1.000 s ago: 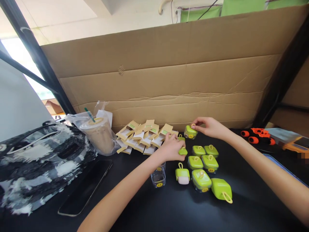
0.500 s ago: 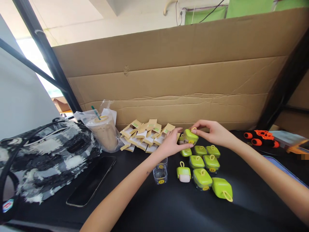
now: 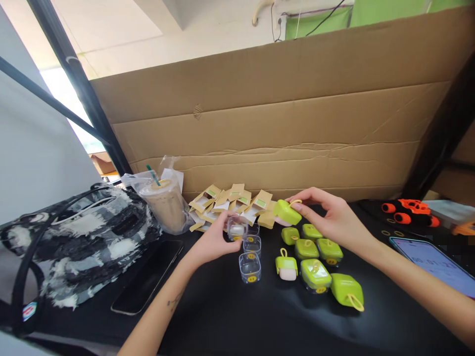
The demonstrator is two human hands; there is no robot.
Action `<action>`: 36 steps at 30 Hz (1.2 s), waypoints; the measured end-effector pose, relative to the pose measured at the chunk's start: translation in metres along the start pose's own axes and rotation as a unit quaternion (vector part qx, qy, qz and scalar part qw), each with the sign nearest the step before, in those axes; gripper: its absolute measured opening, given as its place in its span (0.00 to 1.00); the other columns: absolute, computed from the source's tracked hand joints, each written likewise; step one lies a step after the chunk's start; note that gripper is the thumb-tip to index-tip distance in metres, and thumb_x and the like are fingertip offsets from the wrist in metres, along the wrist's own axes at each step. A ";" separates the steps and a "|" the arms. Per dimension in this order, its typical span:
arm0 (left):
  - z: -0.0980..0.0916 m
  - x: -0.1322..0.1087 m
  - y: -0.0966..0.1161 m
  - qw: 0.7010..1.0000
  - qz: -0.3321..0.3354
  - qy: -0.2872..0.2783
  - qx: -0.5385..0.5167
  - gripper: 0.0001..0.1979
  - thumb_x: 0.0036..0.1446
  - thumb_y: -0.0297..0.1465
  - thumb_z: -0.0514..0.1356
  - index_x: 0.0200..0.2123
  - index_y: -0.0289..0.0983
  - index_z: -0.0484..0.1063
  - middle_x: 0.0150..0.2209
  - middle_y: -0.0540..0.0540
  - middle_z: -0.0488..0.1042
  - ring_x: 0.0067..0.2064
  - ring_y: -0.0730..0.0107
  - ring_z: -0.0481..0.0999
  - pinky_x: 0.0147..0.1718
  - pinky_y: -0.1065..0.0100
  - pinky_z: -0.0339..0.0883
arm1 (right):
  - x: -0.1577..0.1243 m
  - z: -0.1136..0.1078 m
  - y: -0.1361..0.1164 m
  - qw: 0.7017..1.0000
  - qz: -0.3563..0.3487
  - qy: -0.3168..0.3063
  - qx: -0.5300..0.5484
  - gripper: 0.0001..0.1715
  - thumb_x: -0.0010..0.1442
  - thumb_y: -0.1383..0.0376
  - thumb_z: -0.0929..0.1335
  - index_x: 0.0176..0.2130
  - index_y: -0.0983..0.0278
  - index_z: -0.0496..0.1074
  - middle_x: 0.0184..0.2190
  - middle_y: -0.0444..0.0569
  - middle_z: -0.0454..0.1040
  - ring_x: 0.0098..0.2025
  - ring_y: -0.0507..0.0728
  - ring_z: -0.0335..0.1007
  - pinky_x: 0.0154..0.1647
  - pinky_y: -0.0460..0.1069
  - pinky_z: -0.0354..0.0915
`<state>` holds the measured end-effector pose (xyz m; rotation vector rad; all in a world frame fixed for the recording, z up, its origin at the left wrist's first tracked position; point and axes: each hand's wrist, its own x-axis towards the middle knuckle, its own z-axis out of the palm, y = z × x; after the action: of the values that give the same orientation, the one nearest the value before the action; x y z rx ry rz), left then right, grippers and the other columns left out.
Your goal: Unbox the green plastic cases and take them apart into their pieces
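Note:
My left hand (image 3: pixel 217 240) grips a small clear plastic box (image 3: pixel 237 228), with its fingers round the sides. Two or more similar clear boxes (image 3: pixel 250 267) stand on the table just right of and below it. Pinched in my right hand (image 3: pixel 326 215) by its yellow loop is a green lid (image 3: pixel 287 211) with a pale part under it, raised above the table. Below that hand stand several clear boxes with green lids (image 3: pixel 315 273). Another green lid with a pale block (image 3: pixel 286 268) lies among them, its loop pointing up.
Folded brown card packets (image 3: pixel 230 200) are heaped behind my left hand. To the left are a bagged iced drink (image 3: pixel 165 205), a dark phone (image 3: pixel 148 277) and a shaggy checked bag (image 3: pixel 92 242). A lit phone (image 3: pixel 432 262) and an orange toy car (image 3: pixel 410 211) lie right. Cardboard (image 3: pixel 274 123) walls the back.
The green lid has come apart from its clear box. My left hand has carried the box left toward the other clear boxes, while my right hand keeps the lid.

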<state>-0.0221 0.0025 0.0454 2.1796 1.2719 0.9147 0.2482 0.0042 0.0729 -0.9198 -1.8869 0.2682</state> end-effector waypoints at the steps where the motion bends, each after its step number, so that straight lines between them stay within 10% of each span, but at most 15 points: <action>1: -0.004 -0.002 -0.010 1.000 -0.011 0.003 0.010 0.20 0.46 0.28 0.60 0.45 0.40 0.62 0.45 0.47 0.72 0.46 0.63 0.72 0.49 0.59 0.64 | 0.000 -0.003 0.001 1.000 0.002 -0.002 -0.004 0.10 0.61 0.57 0.66 0.37 0.60 0.72 0.35 0.47 0.78 0.38 0.57 0.74 0.39 0.51 0.69; 9: 0.003 -0.002 -0.060 0.996 -0.055 0.002 0.069 0.23 0.40 0.33 0.68 0.42 0.38 0.69 0.35 0.47 0.69 0.40 0.58 0.71 0.41 0.56 0.68 | -0.030 -0.020 0.007 0.999 0.037 0.001 -0.035 0.11 0.60 0.56 0.67 0.36 0.59 0.73 0.36 0.47 0.79 0.38 0.58 0.75 0.36 0.50 0.70; 21: 0.008 -0.010 -0.065 0.992 -0.034 0.073 0.098 0.32 0.40 0.38 0.69 0.48 0.38 0.61 0.42 0.45 0.71 0.35 0.67 0.71 0.37 0.62 0.69 | -0.071 -0.023 0.039 0.989 0.119 0.084 -0.018 0.14 0.57 0.51 0.67 0.37 0.58 0.74 0.38 0.47 0.79 0.40 0.59 0.75 0.39 0.53 0.70; 36: -0.013 -0.010 -0.053 0.935 0.062 0.240 0.255 0.04 0.57 0.30 0.56 0.35 0.39 0.70 0.35 0.49 0.74 0.31 0.68 0.72 0.42 0.60 0.56 | -0.073 -0.018 0.047 0.990 0.106 0.090 -0.038 0.14 0.60 0.52 0.66 0.37 0.59 0.73 0.38 0.47 0.78 0.40 0.59 0.74 0.41 0.52 0.68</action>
<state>-0.0658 0.0197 0.0152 2.5422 1.7787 1.3520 0.3027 -0.0180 0.0072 -1.1596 -1.6444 0.2333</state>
